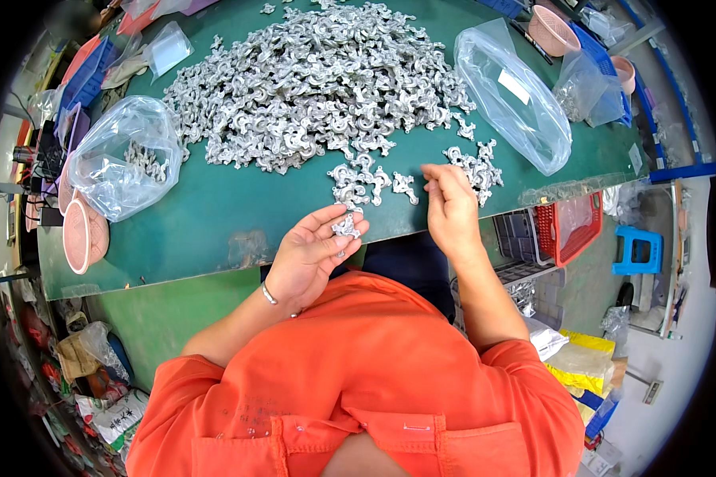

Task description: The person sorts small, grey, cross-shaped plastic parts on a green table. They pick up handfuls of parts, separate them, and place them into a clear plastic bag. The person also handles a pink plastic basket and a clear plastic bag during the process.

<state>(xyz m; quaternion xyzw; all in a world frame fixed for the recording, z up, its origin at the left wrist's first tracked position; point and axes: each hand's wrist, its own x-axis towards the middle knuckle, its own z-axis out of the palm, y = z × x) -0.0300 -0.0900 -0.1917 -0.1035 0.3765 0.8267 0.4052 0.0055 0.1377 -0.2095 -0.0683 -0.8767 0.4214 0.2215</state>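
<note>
My left hand [311, 253] is turned palm up, thumb and fingers closed around a small grey metal casting [346, 226] with rounded lobes. My right hand [452, 208] hovers over the table's front part, its fingers curled together; whether anything is in them is hidden. Just left of its fingertips lies a single casting [405, 188]. A small group of castings [356, 183] sits beyond my left hand, and another group [479, 171] is right beside my right hand. Farther back, a large heap of similar castings [318, 87] spreads over the green table [191, 230].
A clear plastic bag [127, 159] with some castings stands at the left, beside a pink basket [86, 236]. Another clear bag [517, 99] lies at the right. Below the right table edge are a red crate [569, 226] and a blue stool [638, 250].
</note>
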